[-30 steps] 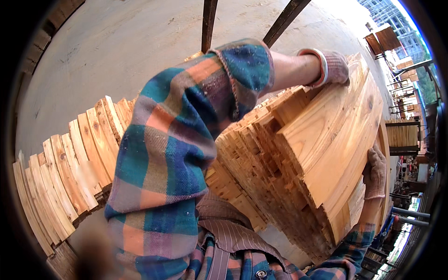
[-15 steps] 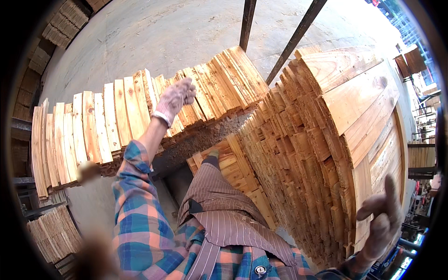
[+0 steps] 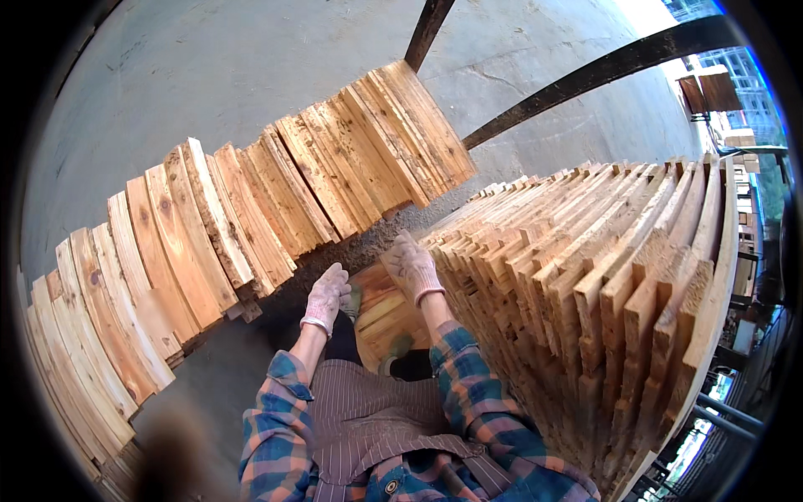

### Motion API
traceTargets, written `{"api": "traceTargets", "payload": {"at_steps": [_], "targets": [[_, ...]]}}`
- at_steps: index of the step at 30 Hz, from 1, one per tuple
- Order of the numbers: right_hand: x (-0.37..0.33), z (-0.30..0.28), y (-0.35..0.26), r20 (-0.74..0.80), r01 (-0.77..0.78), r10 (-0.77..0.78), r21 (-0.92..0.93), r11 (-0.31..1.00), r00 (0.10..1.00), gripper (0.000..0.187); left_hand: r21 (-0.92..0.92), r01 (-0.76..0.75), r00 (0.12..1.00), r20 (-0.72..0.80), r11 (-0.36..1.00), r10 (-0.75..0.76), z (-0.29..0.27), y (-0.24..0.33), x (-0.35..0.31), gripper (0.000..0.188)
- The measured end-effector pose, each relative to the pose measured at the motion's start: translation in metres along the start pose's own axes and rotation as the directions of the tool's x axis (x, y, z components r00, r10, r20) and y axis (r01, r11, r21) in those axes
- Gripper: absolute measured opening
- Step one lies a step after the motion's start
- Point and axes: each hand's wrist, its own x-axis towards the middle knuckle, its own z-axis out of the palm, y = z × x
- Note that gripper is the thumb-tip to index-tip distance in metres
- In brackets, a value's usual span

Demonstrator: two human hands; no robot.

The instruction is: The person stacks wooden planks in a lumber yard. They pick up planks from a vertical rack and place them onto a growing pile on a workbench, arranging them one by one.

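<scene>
My left hand [image 3: 326, 298], in a pale work glove, hovers before my lap with its fingers curled in and nothing seen in them. To its right, my gloved right hand [image 3: 413, 264] reaches forward with loosely bent fingers and holds nothing visible. It is close to the near side of a tall stack of wooden boards [image 3: 577, 284]; whether it touches them I cannot tell. Beyond both hands runs a long row of wooden boards [image 3: 251, 209], packed side by side. Below the hands, my feet rest by a low wooden surface [image 3: 381, 311].
Dark metal bars [image 3: 602, 75] rise beyond the boards at the upper right. Sawdust [image 3: 368, 243] lies in the gap between row and stack. Grey concrete floor [image 3: 234, 67] stretches behind the row. A blurred brown shape [image 3: 176, 456] shows at lower left.
My right hand has come from the far right to the middle. My left hand has drawn back from the board row. The view has shifted, and the right stack now shows board edges.
</scene>
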Motion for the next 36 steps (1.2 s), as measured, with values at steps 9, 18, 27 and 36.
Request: {"api": "traceTargets", "payload": {"at_steps": [9, 18, 27, 36], "targets": [[0.287, -0.095, -0.029, -0.556, 0.076, 0.041, 0.187, 0.979, 0.830, 0.091, -0.081, -0.038, 0.985, 0.166, 0.996, 0.051, 0.027, -0.009, 0.172, 0.063], [0.365, -0.107, -0.025, -0.470, 0.452, -0.320, 0.200, 0.869, 0.822, 0.068, 0.249, -0.285, 0.949, 0.212, 0.926, 0.235, 0.123, -0.050, 0.330, 0.074], [0.272, -0.043, 0.067, -0.217, 0.242, -0.146, 0.525, 0.816, 0.965, 0.042, 0.106, -0.278, 0.954, 0.148, 0.955, 0.261, 0.087, -0.026, 0.319, 0.054], [0.287, 0.050, 0.043, 0.363, 0.194, -0.140, -0.115, 0.974, 0.921, 0.063, 0.136, -0.219, 0.975, 0.057, 0.966, 0.213, -0.033, -0.004, 0.342, 0.041]]}}
